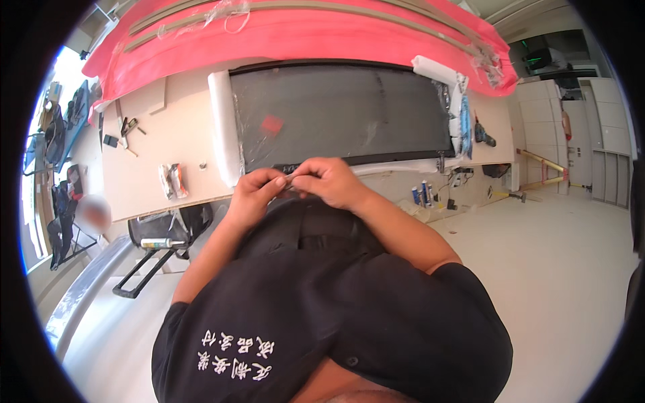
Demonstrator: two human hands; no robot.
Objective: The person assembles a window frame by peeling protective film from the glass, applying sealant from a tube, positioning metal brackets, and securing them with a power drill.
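Observation:
My left hand (258, 193) and my right hand (330, 183) meet in front of my belly, at the table's near edge. Thumbs and fingertips of both are pinched together around something thin and small, too hidden to name. Just beyond them lies a dark glass panel (336, 111) with a black frame, flat and partly covered in clear film. A small red square (272, 125) shows on its left part. White foam (222, 124) lines the panel's left side, and another foam piece (433, 69) wraps its far right corner.
Pink sheeting (282, 37) with long brown strips lies behind the panel. On the table (144, 181) are a plastic packet (173, 181), small tools (127, 129) and a cordless drill (484, 134). Blue tubes (423, 193) stand beneath at right. A black trolley handle (141, 274) rises at left.

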